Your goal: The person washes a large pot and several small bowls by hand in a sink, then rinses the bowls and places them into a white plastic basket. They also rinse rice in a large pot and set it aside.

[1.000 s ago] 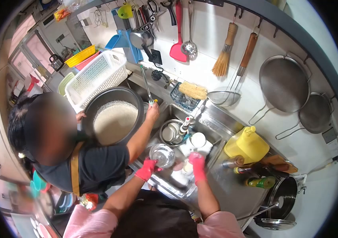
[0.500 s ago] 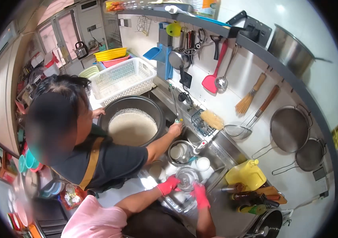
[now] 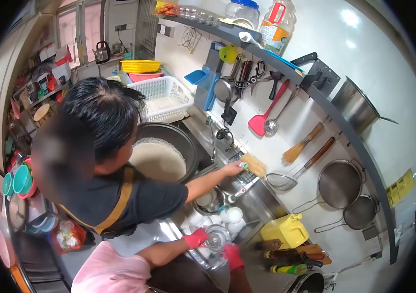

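My left hand (image 3: 196, 239), in a pink rubber glove, is closed on the left side of a clear bowl (image 3: 216, 238) that looks like glass. At the bowl's right rim is my right hand (image 3: 233, 257), also pink-gloved. Its fingers look curled in, but whether they grip the rim or something small I cannot make out. White cups (image 3: 234, 215) stand in the sink just beyond the bowl. A metal pot (image 3: 209, 201) with pale crockery in it sits farther left. Below the bowl, shiny items are too blurred to name.
A co-worker in a dark shirt (image 3: 139, 200) stands close on my left, one arm (image 3: 208, 183) stretched across the sink. Beyond is a large pot (image 3: 188, 146) of pale contents. A yellow jug (image 3: 286, 230) and bottles (image 3: 286, 255) stand right. Strainers (image 3: 339, 184) hang on the wall.
The view has shifted. The co-worker's hand has moved from near the tall tap toward the yellow sponge-like thing by the wall, holding something small and green-white. My hands stay at the bowl.
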{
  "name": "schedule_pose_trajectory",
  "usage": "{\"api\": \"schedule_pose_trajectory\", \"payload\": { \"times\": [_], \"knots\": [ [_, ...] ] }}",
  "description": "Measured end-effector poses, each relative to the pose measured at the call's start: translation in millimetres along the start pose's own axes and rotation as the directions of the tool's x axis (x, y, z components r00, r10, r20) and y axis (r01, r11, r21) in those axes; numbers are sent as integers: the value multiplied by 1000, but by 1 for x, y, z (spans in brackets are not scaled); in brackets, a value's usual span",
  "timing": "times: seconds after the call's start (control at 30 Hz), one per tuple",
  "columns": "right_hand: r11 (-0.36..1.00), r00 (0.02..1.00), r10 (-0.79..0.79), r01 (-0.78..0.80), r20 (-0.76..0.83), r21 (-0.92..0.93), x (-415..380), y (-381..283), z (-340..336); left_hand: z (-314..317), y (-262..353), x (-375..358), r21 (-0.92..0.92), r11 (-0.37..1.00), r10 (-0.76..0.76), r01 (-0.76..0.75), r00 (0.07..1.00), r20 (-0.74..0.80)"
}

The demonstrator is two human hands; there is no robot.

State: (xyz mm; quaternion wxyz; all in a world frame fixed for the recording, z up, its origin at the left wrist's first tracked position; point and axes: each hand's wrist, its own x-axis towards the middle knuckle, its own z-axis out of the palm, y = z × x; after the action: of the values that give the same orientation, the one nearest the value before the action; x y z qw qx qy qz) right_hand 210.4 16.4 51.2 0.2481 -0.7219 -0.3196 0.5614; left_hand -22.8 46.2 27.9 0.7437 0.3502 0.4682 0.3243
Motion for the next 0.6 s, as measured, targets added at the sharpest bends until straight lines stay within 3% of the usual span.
{"api": "schedule_pose_trajectory", "payload": {
  "times": [0.03, 0.07, 0.17, 0.3, 0.37, 0.47, 0.6],
  "knots": [
    [1000, 1000, -18, 18, 22, -5, -5, -3, 0, 1, 2, -3, 113, 992, 50, -50, 999, 0],
    [999, 998, -36, 37, 43, -8, -8, -6, -3, 4, 7, -1, -96, 989, -118, 113, 992, -53],
    [993, 992, -111, 112, 62, -27, -21, -21, -4, -1, -3, 14, -102, 983, -152, 155, 988, 33],
    [982, 979, -186, 187, 84, -8, -25, -23, -4, 2, 11, 4, -122, 979, -161, 160, 987, 4],
    [986, 983, -163, 164, 80, -11, -25, -23, -2, 1, 7, 8, -144, 977, -160, 158, 987, 1],
    [988, 986, -152, 153, 70, -1, -33, -34, 1, -7, -15, 21, -84, 995, -42, 47, 997, 61],
    [993, 990, -121, 122, 71, -9, -29, -31, 4, 1, 9, 2, -118, 982, -152, 150, 988, -11]
  ]
}}
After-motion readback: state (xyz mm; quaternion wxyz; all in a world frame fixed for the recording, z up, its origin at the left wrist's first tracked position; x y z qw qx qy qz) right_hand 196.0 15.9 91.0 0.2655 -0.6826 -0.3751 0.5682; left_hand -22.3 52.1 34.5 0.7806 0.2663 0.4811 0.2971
